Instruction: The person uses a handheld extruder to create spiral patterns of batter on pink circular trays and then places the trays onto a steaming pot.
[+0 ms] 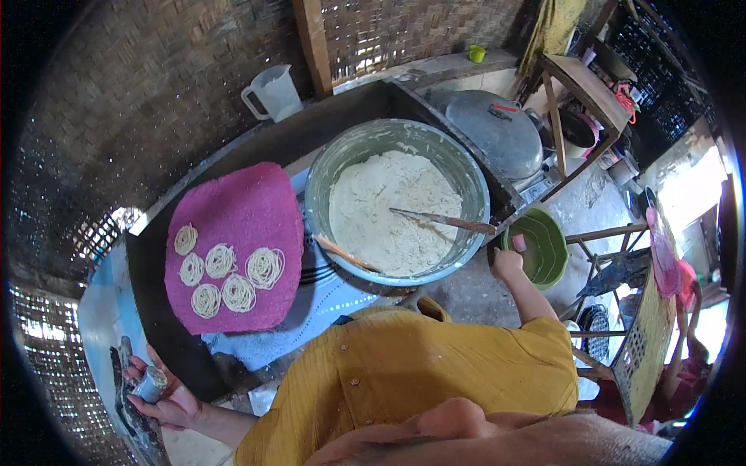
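At the lower left, my left hand holds a short grey cylinder, its fingers curled loosely round it. My right hand is closed at the left rim of a green basin; its fingertips are partly hidden. A small pink object sits inside that basin. Between my hands, a large round tub holds pale flour or crumbly dough. A wooden-handled tool rests in it, and a wooden stick leans at the near rim. Several coiled noodle nests lie on a magenta cloth.
A dark wooden trough surrounds the cloth and tub. A clear plastic jug stands behind it. To the right are a large lidded metal pot, a wooden stand and a wooden frame. Another person's arm shows at far right.
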### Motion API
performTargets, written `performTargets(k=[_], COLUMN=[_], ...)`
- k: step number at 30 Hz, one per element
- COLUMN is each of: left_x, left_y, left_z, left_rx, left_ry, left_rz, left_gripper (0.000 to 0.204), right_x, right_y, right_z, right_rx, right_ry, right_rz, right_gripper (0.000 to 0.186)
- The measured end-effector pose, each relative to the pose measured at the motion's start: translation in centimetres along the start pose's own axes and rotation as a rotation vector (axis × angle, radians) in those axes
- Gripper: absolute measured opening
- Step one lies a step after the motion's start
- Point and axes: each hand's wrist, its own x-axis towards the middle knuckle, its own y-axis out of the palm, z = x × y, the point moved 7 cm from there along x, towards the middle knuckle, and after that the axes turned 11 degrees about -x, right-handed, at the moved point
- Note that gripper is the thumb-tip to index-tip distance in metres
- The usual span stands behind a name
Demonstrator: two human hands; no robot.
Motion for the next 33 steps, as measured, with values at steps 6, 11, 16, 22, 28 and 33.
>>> performTargets(k=[6,11,16,22,28,33], left_x=[-0.6,-0.9,-1.8,-1.4,-2.6,-2.2], left_y=[-2.2,-1.0,-2.5,-2.3,-3.1,-4.5], left_z=[-1.8,-1.6,-0.8,0.0,-2.0,-2.4], left_rx=[0.127,0.292,0.491,0.611,0.682,0.72], left_ry=[0.167,0.245,0.166,0.12,0.136,0.162], left_rz=[-0.084,-0.148,-0.171,-0.107,-0.119,-0.228], left_gripper=[0.037,0.036,0.042,0.043,0.046,0.046], right_x=[-2.9,-11.3,-12.6,-12.7,-10.0,-10.0], right_y=[-1.9,-7.0,-30.6,-38.4,-37.8,-38.1], right_z=[3.9,11.6,18.1,30.6,36.1,34.4], right_rx=[-0.059,0.062,0.662,0.661,0.497,0.584], right_ry=[-0.188,-1.075,-1.194,-1.216,-1.253,-1.299], right_rz=[0.209,0.509,-0.201,-0.545,-0.487,-0.284], right_gripper=[0.05,0.039,0.027,0.034,0.046,0.042])
